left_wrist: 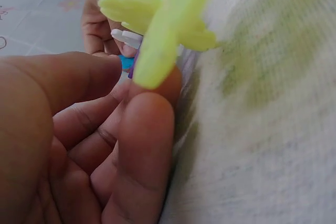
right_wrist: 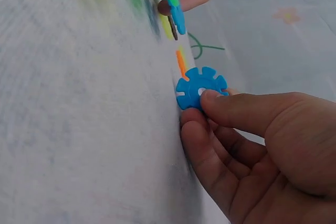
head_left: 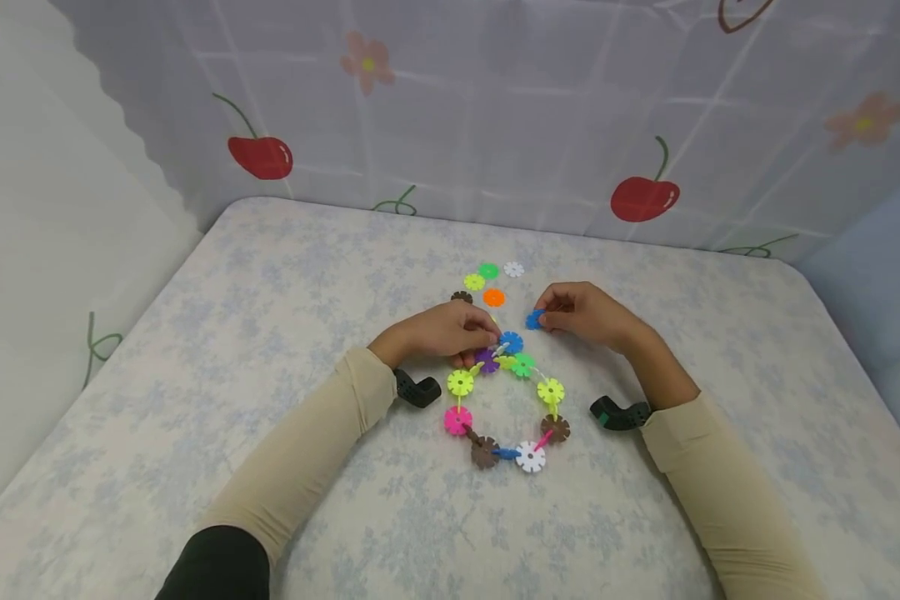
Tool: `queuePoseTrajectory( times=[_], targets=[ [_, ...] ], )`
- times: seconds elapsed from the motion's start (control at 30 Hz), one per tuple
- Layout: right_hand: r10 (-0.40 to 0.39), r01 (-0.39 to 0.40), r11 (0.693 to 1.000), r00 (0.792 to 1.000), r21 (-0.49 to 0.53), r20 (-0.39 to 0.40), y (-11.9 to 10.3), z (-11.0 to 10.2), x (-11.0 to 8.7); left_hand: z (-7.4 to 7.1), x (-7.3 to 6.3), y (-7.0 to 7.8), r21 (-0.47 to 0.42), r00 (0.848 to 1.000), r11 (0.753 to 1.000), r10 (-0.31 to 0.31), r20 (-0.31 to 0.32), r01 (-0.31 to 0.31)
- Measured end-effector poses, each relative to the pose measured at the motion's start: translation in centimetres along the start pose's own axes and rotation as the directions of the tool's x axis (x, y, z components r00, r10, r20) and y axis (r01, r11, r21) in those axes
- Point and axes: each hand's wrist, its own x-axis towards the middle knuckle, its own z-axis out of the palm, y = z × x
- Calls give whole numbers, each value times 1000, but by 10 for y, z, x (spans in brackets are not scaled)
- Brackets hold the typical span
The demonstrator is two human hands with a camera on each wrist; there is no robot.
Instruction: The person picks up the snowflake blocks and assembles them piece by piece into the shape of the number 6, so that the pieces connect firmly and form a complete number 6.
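Note:
Notched plastic snowflake discs are slotted together into a ring [head_left: 458, 421] on the cloth, in yellow, pink, brown, white, blue, green and purple. At its far end my left hand [head_left: 450, 329] pinches the ring beside the purple disc [head_left: 487, 361] and an upright blue disc [head_left: 512, 342]. A yellow disc [left_wrist: 163, 51] looms large before those fingers in the left wrist view. Just to the right, my right hand [head_left: 588, 312] pinches a loose blue disc [right_wrist: 201, 88] between thumb and fingers, its notched edge facing the ring. The two blue discs are a short gap apart.
Beyond the left hand lie several loose discs, among them an orange disc [head_left: 494, 297], a green disc [head_left: 488, 271], a white disc [head_left: 513, 269] and a brown disc [head_left: 462, 297]. A printed curtain [head_left: 480, 125] hangs behind the table's far edge.

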Motion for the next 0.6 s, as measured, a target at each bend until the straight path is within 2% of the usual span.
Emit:
queuePoseTrajectory(
  times=[0.27,0.43,0.6],
  targets=[
    [-111,109,994,989,26,103,-5,6,1,0,1,0,39,999,998,42,-31,-41],
    [-121,122,993,987,-3,103,-6,8,0,1,4,0,42,996,996,74,-43,-73],
    [-132,135,991,987,-26,95,-6,10,-3,3,6,1,23,997,997,75,-38,-74]
  ],
)
